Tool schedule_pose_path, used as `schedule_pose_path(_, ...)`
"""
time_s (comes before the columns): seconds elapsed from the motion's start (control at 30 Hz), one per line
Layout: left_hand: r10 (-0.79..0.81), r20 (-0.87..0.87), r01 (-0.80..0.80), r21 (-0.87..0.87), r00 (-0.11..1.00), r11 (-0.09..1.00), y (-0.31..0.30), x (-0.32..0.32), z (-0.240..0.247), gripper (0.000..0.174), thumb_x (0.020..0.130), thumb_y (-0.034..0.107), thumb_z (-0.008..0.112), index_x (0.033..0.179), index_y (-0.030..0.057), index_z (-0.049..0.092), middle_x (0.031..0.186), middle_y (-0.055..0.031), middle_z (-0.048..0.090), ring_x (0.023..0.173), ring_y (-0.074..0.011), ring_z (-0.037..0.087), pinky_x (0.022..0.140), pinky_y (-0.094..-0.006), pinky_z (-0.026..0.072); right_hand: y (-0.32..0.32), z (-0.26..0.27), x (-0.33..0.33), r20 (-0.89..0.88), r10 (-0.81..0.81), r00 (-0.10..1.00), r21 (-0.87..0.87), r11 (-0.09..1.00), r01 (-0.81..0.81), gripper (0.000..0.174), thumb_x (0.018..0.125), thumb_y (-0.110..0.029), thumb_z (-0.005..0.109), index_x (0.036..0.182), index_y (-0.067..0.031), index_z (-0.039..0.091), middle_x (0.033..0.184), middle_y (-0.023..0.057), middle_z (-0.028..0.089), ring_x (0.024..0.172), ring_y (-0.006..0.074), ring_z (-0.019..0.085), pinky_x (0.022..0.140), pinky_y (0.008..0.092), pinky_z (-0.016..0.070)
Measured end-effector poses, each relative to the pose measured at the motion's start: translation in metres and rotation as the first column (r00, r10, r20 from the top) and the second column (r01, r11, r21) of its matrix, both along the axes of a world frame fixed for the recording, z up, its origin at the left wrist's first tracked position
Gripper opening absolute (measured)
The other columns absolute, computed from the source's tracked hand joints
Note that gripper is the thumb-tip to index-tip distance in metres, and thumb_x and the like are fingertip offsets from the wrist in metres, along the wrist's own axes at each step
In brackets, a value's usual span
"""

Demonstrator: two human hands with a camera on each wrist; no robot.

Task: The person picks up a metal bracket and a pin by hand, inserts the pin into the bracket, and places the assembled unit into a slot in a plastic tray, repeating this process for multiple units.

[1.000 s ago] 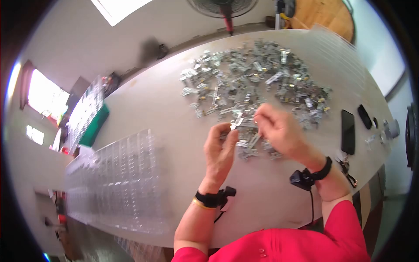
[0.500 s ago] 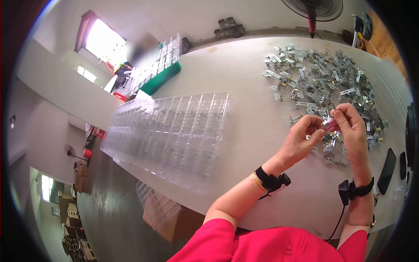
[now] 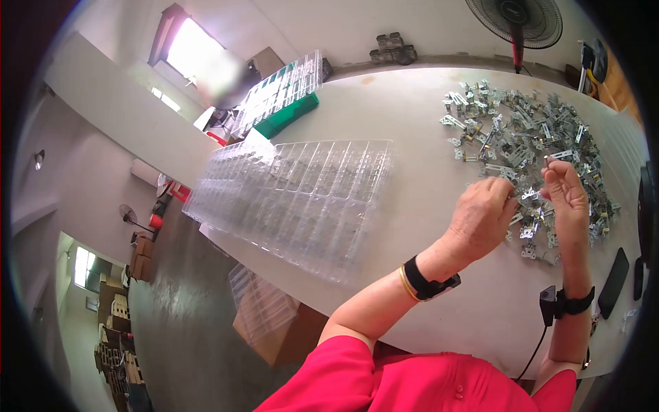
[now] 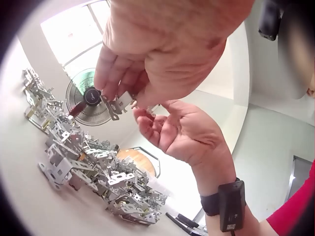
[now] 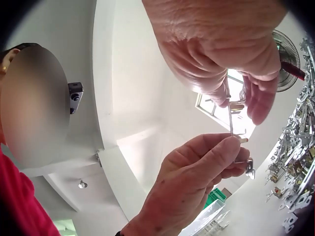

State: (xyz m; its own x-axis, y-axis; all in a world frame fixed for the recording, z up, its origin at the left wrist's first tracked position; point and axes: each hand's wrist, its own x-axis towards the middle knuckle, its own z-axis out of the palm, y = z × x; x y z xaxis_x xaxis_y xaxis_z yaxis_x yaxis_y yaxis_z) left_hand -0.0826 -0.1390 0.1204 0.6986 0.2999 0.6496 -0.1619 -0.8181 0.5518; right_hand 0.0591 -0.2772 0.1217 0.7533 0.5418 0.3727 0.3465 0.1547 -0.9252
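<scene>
My left hand is in front of the metal pile with its back up. Its thumb and fingers pinch a flat silver metal bracket with punched holes. Close beside it, the right hand is raised with the fingers curled. In the right wrist view, a thin metal strip runs between the two hands' fingertips. The right fingers hold a small metal part with a brass-coloured piece. A bent metal end sticks out by the left fingers.
A heap of loose metal brackets spreads beyond the hands. Clear plastic compartment trays lie at the left, with a green bin behind them. A black phone lies by the right forearm. A fan stands past the table.
The head view has swung left, so the pile and hands sit further right. The left hand has turned its back upward; the two hands have drawn slightly apart since half a second ago.
</scene>
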Motion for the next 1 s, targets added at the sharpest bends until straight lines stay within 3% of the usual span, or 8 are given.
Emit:
schedule_pose_path(0.23, 0.357, -0.104, -0.355, 0.032, 0.928, 0.934, 0.055, -0.067, 0.051, 0.017, 0.091, 0.013, 0.069, 0.101, -0.0004, 0.071, 0.088, -0.0178, 0.073, 0.081, -0.0276, 0.072, 0.071, -0.0366, 0.0546, -0.011, 0.021, -0.011, -0.002, 0.112, 0.994, 0.004, 0.994, -0.112, 0.017, 0.105, -0.024, 0.060, 0.111, -0.0087, 0.065, 0.115, -0.0005, 0.064, 0.097, 0.0048, 0.056, 0.082, 0.0234, 0.0456)
schedule_pose_path(0.37, 0.636, -0.148, -0.626, 0.115, 0.757, 0.771, 0.113, -0.133, 0.068, 0.016, 0.090, 0.010, 0.071, 0.098, -0.0030, 0.074, 0.080, -0.0159, 0.073, 0.073, -0.0177, 0.070, 0.068, -0.0312, 0.0533, -0.012, 0.028, -0.021, 0.043, 0.133, 0.990, -0.009, 0.991, -0.133, 0.017, 0.104, -0.023, 0.061, 0.109, -0.0074, 0.065, 0.113, -0.0009, 0.064, 0.092, 0.0040, 0.054, 0.082, 0.0223, 0.0440)
schedule_pose_path(0.4, 0.683, -0.156, -0.664, 0.160, 0.714, 0.731, 0.129, -0.153, 0.067, 0.018, 0.088, 0.011, 0.070, 0.097, -0.0042, 0.074, 0.078, -0.0167, 0.073, 0.071, -0.0204, 0.071, 0.068, -0.0331, 0.0533, -0.011, 0.029, -0.023, 0.042, 0.126, 0.991, 0.004, 0.992, -0.127, 0.016, 0.104, -0.023, 0.061, 0.108, -0.0073, 0.065, 0.112, -0.0010, 0.064, 0.090, 0.0037, 0.053, 0.081, 0.0221, 0.0436)
schedule_pose_path(0.47, 0.771, -0.216, -0.722, 0.269, 0.600, 0.637, 0.151, -0.191, 0.071, 0.019, 0.088, 0.016, 0.067, 0.091, -0.0012, 0.075, 0.089, -0.0221, 0.072, 0.084, -0.0369, 0.072, 0.078, -0.0430, 0.0549, -0.012, 0.031, -0.024, 0.028, 0.147, 0.989, -0.006, 0.989, -0.146, 0.016, 0.104, -0.022, 0.061, 0.108, -0.0071, 0.065, 0.111, -0.0010, 0.064, 0.089, 0.0038, 0.053, 0.081, 0.0221, 0.0434)
schedule_pose_path(0.5, 0.801, -0.248, -0.746, 0.293, 0.545, 0.598, 0.163, -0.211, 0.070, 0.020, 0.086, 0.016, 0.067, 0.091, -0.0015, 0.075, 0.089, -0.0224, 0.073, 0.085, -0.0371, 0.072, 0.079, -0.0435, 0.0549, -0.012, 0.031, -0.025, 0.022, 0.172, 0.985, -0.018, 0.985, -0.172, 0.015, 0.104, -0.021, 0.061, 0.108, -0.0069, 0.064, 0.110, -0.0010, 0.064, 0.088, 0.0038, 0.052, 0.080, 0.0221, 0.0432)
schedule_pose_path(0.57, 0.828, -0.280, -0.766, 0.320, 0.485, 0.557, 0.186, -0.247, 0.062, 0.021, 0.085, 0.017, 0.068, 0.092, -0.0018, 0.075, 0.089, -0.0228, 0.073, 0.086, -0.0373, 0.072, 0.079, -0.0440, 0.0550, -0.010, 0.027, -0.026, 0.001, 0.199, 0.980, 0.003, 0.980, -0.199, 0.014, 0.104, -0.020, 0.061, 0.108, -0.0064, 0.064, 0.109, -0.0012, 0.064, 0.087, 0.0038, 0.052, 0.080, 0.0220, 0.0430)
schedule_pose_path(0.73, 0.881, -0.437, -0.828, 0.416, 0.181, 0.376, 0.210, -0.296, 0.051, 0.020, 0.081, 0.016, 0.071, 0.088, -0.0017, 0.076, 0.090, -0.0233, 0.073, 0.089, -0.0374, 0.072, 0.083, -0.0433, 0.0557, -0.008, 0.026, -0.030, -0.044, 0.259, 0.965, -0.006, 0.966, -0.260, 0.013, 0.104, -0.018, 0.060, 0.108, -0.0048, 0.063, 0.103, -0.0016, 0.062, 0.086, 0.0041, 0.051, 0.079, 0.0218, 0.0427)
schedule_pose_path(1.0, 0.832, -0.547, -0.804, 0.455, 0.088, 0.384, 0.224, -0.310, 0.028, 0.019, 0.079, 0.017, 0.075, 0.087, 0.0001, 0.078, 0.090, -0.0230, 0.073, 0.089, -0.0372, 0.073, 0.085, -0.0426, 0.0561, -0.006, 0.025, -0.036, -0.069, 0.302, 0.951, 0.019, 0.953, -0.301, 0.013, 0.104, -0.016, 0.061, 0.107, -0.0040, 0.061, 0.106, -0.0002, 0.059, 0.087, 0.0052, 0.051, 0.079, 0.0221, 0.0430)
